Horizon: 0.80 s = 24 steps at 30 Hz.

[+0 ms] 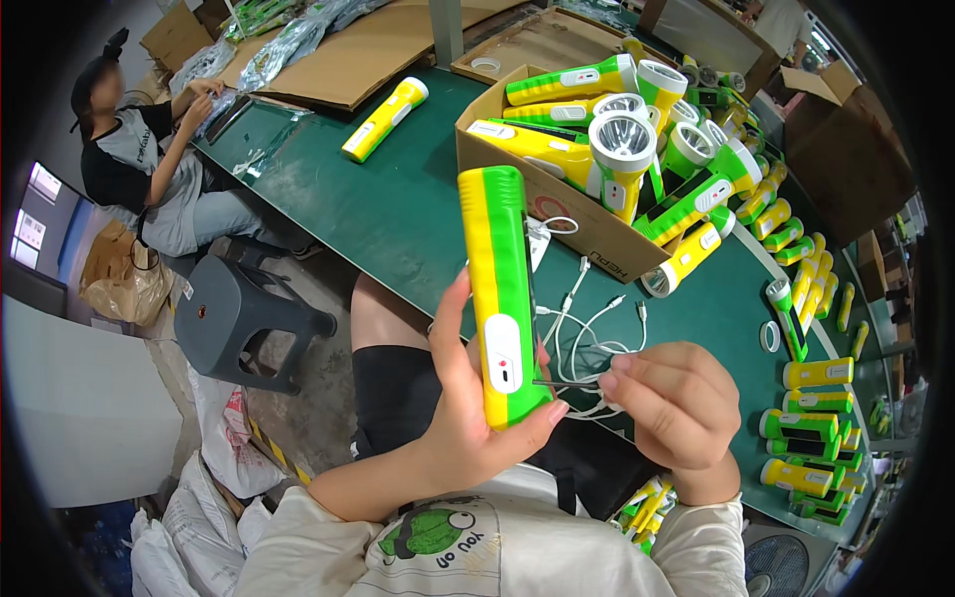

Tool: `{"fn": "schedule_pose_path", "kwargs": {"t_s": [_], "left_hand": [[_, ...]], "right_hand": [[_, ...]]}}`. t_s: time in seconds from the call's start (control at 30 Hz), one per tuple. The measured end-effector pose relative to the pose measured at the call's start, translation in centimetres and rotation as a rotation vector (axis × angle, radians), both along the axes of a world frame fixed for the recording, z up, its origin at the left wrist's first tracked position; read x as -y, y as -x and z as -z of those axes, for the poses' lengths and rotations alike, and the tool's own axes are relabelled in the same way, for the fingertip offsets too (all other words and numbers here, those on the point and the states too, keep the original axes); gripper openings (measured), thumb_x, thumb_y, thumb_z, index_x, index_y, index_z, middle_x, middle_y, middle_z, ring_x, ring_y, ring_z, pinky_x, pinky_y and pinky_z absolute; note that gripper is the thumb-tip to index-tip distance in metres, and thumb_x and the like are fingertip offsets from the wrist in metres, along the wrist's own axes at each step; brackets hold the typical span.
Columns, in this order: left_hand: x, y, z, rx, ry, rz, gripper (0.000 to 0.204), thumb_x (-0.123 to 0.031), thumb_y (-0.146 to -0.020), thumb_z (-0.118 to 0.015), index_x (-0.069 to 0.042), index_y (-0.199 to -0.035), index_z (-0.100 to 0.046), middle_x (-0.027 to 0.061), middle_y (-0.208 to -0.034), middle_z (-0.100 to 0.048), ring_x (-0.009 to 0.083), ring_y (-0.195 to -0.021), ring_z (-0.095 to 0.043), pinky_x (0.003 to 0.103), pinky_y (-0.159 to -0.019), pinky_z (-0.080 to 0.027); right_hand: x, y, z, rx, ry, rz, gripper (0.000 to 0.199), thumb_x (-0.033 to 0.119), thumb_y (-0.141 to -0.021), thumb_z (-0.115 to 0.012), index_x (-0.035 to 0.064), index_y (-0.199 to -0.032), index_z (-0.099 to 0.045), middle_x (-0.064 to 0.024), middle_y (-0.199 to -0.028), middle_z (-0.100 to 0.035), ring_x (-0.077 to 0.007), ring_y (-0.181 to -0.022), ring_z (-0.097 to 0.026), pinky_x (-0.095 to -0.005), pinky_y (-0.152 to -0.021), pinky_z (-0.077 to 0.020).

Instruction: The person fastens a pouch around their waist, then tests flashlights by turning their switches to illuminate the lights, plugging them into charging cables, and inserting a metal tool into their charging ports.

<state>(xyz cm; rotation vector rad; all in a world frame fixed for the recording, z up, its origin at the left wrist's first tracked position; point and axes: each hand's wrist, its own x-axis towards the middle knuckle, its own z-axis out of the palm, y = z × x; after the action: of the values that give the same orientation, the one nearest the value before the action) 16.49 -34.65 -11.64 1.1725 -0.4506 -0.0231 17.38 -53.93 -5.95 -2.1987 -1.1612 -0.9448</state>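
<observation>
Upright in front of me stands a yellow and green flashlight [497,289], gripped near its lower end by my left hand [468,398]. On its side is a white oval panel with a small red dot and a dark port. The fingers of my right hand [681,403] are pinched together on a thin dark rod [567,384]. That rod reaches left to the flashlight's lower edge; whether it enters the body I cannot tell. Behind my right fingers lie tangled white charging cables [587,333], with small plugs on several ends.
A cardboard box [557,204] full of flashlights stands on the green table [398,214]. One flashlight [386,119] lies alone left of it; rows of others [818,373] line the right side. At left are a grey stool [239,318] and a seated person [149,169].
</observation>
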Motion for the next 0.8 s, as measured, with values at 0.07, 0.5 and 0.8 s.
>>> {"fn": "schedule_pose_path", "kwargs": {"t_s": [0.07, 0.5, 0.8], "left_hand": [[0.0, -0.4, 0.0, 0.09, -0.081, -0.034, 0.105, 0.007, -0.074, -0.065, -0.011, -0.143, 0.011, 0.0166, -0.114, -0.044, 0.0166, -0.088, -0.052, 0.03, -0.072, -0.048], [-0.3, -0.9, -3.0, -0.227, 0.02, -0.096, 0.094, 0.005, -0.076, -0.062, -0.01, -0.143, 0.002, 0.0144, -0.107, -0.048, 0.0166, -0.093, -0.051, 0.028, -0.076, -0.046], [-2.2, -1.3, -3.6, -0.331, 0.15, 0.175, 0.068, -0.003, -0.086, -0.059, -0.013, -0.138, -0.015, 0.0196, -0.126, -0.043, 0.0221, -0.101, -0.055, 0.034, -0.084, -0.048]], "right_hand": [[0.0, -0.1, -0.1, -0.15, -0.111, -0.007, 0.021, -0.002, -0.062, -0.065, -0.0008, -0.083, -0.068, -0.0078, -0.074, -0.062, -0.0194, -0.06, -0.06, -0.0283, -0.052, -0.0492], [-0.7, -0.1, 1.6, -0.804, -0.509, -0.043, 0.043, 0.001, -0.079, -0.069, -0.0038, -0.119, -0.056, -0.0084, -0.081, -0.062, -0.0137, -0.066, -0.061, -0.0227, -0.058, -0.0496], [0.3, -0.9, 2.0, 0.052, 0.028, -0.034, 0.037, 0.014, -0.072, -0.073, -0.0096, -0.098, -0.063, -0.0078, -0.07, -0.058, -0.0163, -0.059, -0.056, -0.0246, -0.045, -0.0449]]}}
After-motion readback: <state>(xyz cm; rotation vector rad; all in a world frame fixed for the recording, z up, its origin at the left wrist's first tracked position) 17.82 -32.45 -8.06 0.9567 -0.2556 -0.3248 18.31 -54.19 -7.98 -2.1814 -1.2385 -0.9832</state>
